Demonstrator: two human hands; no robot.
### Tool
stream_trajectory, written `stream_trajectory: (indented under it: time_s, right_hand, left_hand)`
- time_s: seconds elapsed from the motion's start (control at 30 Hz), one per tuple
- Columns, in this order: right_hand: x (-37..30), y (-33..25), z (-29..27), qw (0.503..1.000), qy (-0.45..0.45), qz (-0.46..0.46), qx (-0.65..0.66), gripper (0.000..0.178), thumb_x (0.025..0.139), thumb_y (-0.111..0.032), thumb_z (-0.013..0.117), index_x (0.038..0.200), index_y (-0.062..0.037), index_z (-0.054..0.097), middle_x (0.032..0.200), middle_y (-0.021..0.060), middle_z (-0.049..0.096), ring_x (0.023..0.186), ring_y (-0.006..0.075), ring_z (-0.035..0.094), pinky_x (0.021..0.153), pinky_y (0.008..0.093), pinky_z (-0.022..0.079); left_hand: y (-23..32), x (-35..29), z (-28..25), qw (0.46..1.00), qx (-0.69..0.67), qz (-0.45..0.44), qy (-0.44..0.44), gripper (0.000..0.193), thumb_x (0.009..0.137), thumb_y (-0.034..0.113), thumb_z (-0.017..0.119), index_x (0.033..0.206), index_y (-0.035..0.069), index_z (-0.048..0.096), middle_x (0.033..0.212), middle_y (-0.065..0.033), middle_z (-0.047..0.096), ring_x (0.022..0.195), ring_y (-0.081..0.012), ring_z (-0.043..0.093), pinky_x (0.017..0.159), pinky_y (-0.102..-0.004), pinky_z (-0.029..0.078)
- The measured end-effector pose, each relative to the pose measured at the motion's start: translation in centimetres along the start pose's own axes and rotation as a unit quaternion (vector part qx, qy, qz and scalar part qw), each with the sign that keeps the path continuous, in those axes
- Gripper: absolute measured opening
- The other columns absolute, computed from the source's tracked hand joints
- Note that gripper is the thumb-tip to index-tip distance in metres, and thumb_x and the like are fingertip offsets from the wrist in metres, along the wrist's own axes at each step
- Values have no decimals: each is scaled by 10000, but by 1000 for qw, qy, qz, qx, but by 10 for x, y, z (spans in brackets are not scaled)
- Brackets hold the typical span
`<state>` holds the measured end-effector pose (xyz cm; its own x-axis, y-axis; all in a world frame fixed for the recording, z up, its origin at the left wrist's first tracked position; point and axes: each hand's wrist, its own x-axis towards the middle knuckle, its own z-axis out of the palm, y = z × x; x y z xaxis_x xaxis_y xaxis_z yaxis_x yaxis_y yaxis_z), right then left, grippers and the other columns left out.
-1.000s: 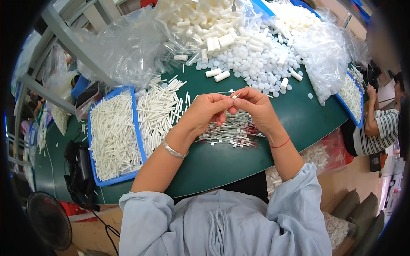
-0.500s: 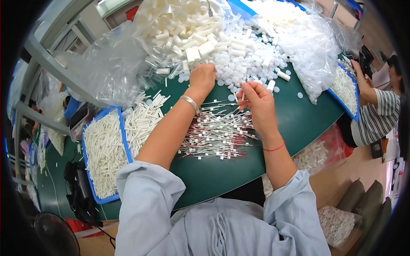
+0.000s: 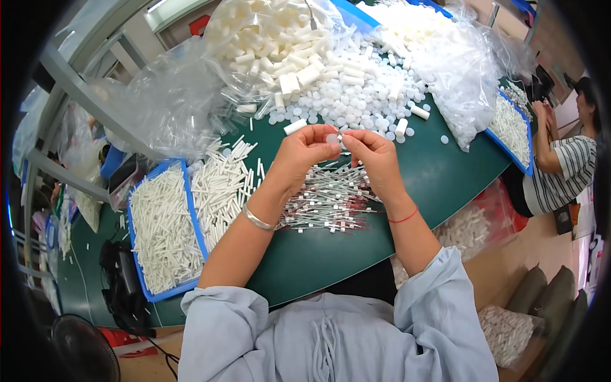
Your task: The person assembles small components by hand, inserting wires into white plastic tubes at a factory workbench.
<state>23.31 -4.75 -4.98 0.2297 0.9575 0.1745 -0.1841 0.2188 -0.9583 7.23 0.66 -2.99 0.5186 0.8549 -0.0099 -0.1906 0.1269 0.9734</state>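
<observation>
Just above a pile of thin grey-and-red wire pieces with small white ends (image 3: 328, 200), my two hands meet fingertip to fingertip. My left hand (image 3: 296, 159) pinches a small translucent white disc (image 3: 332, 137) between thumb and finger. Closed against that disc, my right hand (image 3: 375, 156) pinches a tiny white piece (image 3: 340, 137), mostly covered by its fingers. A white foam-like cylinder (image 3: 295, 126) shows beside my left knuckles; whether it touches the hand I cannot tell. Beyond the hands spreads a heap of similar discs (image 3: 363, 99).
Behind the discs, a clear bag (image 3: 280, 38) spills white cylinders. Left of my arm lie loose white sticks (image 3: 219, 181) and a blue tray (image 3: 202, 240) full of them. A co-worker (image 3: 566, 156) sits at the right beside another blue tray (image 3: 509, 153). The green table (image 3: 458, 172) has a curved front edge.
My left hand has come back from the disc heap toward my right hand, now with a disc in its fingers. My right hand has shifted slightly left to meet it.
</observation>
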Motion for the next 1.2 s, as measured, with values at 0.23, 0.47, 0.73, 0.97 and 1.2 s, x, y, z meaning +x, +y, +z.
stream_trajectory:
  time_s: [0.23,0.47,0.73,0.97,1.2]
  right_hand:
    - [-3,-2,0,998,-36,25,42,217,853,-160,682,984,12,701,774,-2,638,620,36,495,549,186,405]
    - [-2,-1,-4,999,-32,-9,-31,184,837,-140,690,946,7,703,773,-7,640,639,33,502,562,189,399]
    - [-2,1,-3,998,-10,-13,-63,177,828,-141,696,923,8,705,733,-23,616,639,25,490,560,181,378]
    - [-2,0,-5,996,-9,0,-85,163,839,-141,682,914,3,700,797,-7,646,682,40,531,595,198,422]
    - [-2,0,-4,994,-8,-14,-106,163,841,-137,685,920,5,695,798,-14,644,691,32,525,605,191,412]
  left_hand:
    - [-4,-16,-3,998,-64,2,30,359,894,137,642,1189,-49,559,1007,-95,650,870,-144,642,800,-246,534]
    - [0,-15,-9,992,-126,-6,13,395,931,193,602,1240,-43,533,1046,-97,650,866,-140,645,795,-245,539]
    - [0,-15,-11,993,-118,6,4,402,942,217,584,1253,-33,531,1038,-88,651,870,-133,637,796,-246,535]
    - [-1,-15,-12,998,-56,18,-2,380,974,214,524,1270,-24,522,1072,-92,641,882,-133,637,804,-257,542]
    - [-3,-15,-12,999,-19,42,8,382,966,234,543,1256,-14,545,1069,-79,634,889,-132,629,790,-248,534]
